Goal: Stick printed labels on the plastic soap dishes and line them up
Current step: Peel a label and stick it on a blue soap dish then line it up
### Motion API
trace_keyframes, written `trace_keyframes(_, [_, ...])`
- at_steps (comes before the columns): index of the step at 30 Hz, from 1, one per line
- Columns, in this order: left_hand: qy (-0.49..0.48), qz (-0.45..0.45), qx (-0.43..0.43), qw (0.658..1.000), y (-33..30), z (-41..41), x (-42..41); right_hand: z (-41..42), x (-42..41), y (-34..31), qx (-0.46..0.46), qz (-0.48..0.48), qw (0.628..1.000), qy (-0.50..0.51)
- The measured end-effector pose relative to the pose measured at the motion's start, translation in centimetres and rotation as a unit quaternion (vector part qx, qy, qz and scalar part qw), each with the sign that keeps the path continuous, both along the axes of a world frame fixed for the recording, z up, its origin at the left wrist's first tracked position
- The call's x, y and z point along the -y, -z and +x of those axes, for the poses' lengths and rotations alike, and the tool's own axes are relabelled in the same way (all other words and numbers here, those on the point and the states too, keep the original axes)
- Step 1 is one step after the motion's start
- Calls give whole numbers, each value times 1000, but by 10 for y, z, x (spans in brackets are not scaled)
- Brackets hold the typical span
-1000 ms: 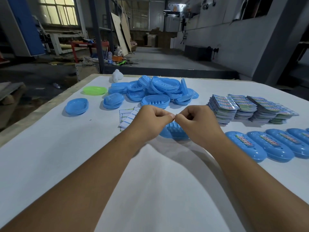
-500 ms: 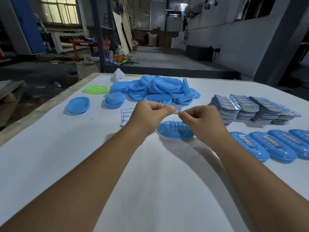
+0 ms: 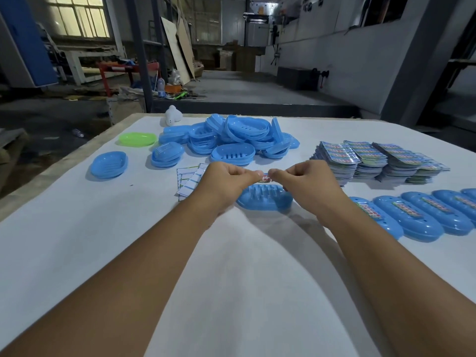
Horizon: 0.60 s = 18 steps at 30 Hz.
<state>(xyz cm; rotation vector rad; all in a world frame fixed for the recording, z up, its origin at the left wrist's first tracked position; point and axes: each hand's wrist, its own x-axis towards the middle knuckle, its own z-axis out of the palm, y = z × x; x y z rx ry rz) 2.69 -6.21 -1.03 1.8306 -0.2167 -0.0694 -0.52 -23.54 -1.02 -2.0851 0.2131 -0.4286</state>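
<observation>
One label (image 3: pixel 265 179) pinched between both hands, left hand (image 3: pixel 226 185) and right hand (image 3: pixel 306 185), above one blue soap dish (image 3: pixel 265 202); five labelled dishes (image 3: pixel 409 219) lined right.

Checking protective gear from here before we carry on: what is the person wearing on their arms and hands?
Nothing that shows. Both forearms are bare all the way to the bottom edge of the head view, with no sleeve in sight. The left hand and right hand have no gloves, and no watch, bracelet or ring is visible on the wrists or fingers.

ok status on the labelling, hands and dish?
Left hand and right hand both pinch label. Label above unlabelled soap dish, not stuck yet. Nothing in the way.
</observation>
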Motion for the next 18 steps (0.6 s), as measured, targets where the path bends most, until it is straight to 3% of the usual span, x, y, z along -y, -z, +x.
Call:
trace_keyframes(8, [-52,141,19,988,4,9,11,8,5,9,-55,-81,995,26])
trace_keyframes(18, [-38,228,36,972,-1,11,11,11,5,10,-63,-105,992,23])
